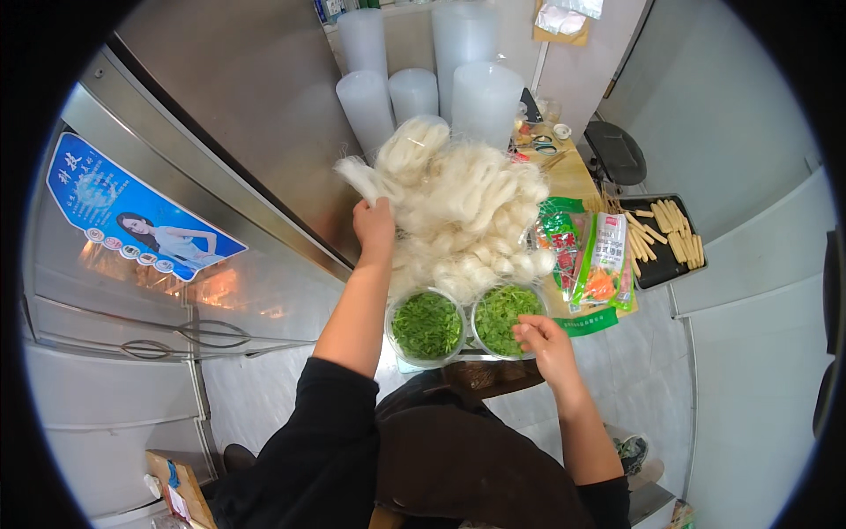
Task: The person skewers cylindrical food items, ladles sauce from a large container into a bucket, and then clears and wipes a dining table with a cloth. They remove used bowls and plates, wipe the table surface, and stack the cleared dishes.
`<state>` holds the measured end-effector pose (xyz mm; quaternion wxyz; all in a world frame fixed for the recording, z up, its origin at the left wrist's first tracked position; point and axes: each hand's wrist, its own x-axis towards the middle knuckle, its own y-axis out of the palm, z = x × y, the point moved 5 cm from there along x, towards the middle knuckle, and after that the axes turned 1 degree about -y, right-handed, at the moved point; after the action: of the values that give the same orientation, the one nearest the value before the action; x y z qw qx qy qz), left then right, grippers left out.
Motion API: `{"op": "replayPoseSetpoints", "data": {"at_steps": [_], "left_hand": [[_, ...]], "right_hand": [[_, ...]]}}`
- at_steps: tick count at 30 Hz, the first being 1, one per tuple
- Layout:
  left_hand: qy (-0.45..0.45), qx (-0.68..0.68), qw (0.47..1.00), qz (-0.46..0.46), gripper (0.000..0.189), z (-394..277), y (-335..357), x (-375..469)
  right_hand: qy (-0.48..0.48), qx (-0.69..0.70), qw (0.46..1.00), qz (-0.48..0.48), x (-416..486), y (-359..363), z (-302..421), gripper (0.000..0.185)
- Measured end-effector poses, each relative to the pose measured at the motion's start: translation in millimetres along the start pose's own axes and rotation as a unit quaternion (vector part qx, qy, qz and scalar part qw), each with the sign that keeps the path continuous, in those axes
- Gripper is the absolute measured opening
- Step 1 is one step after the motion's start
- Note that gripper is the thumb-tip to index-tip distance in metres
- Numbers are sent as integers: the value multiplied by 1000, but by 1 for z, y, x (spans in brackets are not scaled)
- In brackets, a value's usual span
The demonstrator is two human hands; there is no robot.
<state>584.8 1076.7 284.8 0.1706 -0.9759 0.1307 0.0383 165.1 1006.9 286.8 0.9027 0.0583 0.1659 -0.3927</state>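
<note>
My left hand [375, 228] is closed around one end of a bundle of pale dried vermicelli [360, 177]. The bundle lies against the left side of a large heap of the same vermicelli [469, 198], some of it in small coiled nests. My right hand [545, 344] hangs over the right edge of a round clear tub of chopped green herbs [505, 311], fingers loosely curled. Whether something small sits between those fingertips cannot be made out. To the left of that tub stands a second clear tub of finely chopped greens [426, 325].
Stacks of translucent plastic containers [486, 99] rise behind the vermicelli. On the right lie printed sausage packets [601, 258], a black tray of pale sticks [667, 244] and scissors [544, 144]. A tall steel cabinet [244, 112] borders the left; a dark stool [615, 152] stands back right.
</note>
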Motion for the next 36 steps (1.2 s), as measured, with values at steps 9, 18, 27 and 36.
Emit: {"op": "replayPoseSetpoints", "data": {"at_steps": [9,18,27,36], "left_hand": [[-43,-439,786,433,44,-55,-42,-181],[-69,-212,776,590,44,-24,-4,-334],[200,180,674,688,47,22,47,-420],[260,222,479,808,40,103,113,-484]], "right_hand": [[-67,54,994,62,-39,18,45,31],[12,242,965,101,-95,-1,25,34],[26,412,800,-436,-336,-150,-173,31],[17,463,266,-846,-681,89,-380,28]]}}
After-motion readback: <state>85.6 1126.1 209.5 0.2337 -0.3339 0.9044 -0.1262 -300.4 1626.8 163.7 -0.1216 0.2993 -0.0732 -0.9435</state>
